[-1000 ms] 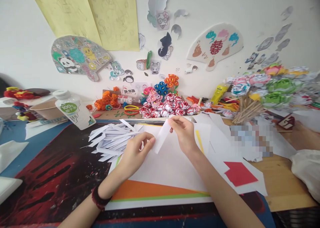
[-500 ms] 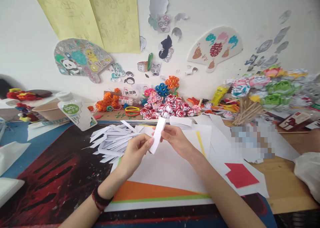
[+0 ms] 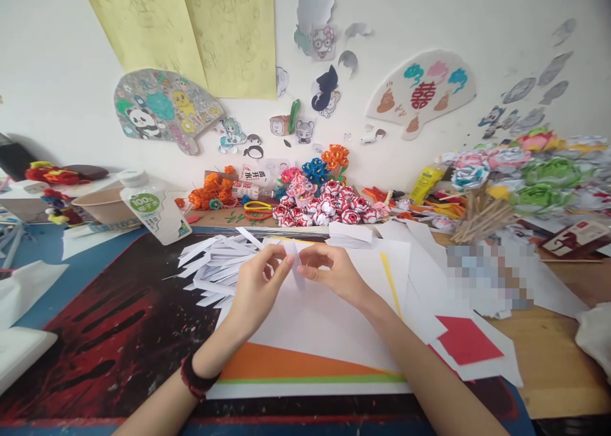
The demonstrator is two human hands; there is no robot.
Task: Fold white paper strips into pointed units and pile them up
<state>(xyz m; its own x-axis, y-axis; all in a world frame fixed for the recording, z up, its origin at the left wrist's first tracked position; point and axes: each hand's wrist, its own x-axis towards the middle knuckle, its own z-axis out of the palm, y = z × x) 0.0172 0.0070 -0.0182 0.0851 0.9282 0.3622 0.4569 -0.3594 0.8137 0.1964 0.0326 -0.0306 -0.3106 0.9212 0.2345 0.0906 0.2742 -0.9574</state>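
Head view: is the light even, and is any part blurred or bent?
Head view: soft, even daylight, with no hard shadows or glare. A pixelated patch hides part of the table right of the hands. The paper flowers at the right edge look smeared and stretched by the wide lens. The left hand, right hand and paper strip are sharp.

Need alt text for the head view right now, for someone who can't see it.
Two bare hands, left hand and right hand, pinch a narrow white paper strip between them above a large white paper sheet. A heap of folded white paper strips lies just left; red-and-white paper flowers and a white plastic bottle with a green label stand behind.
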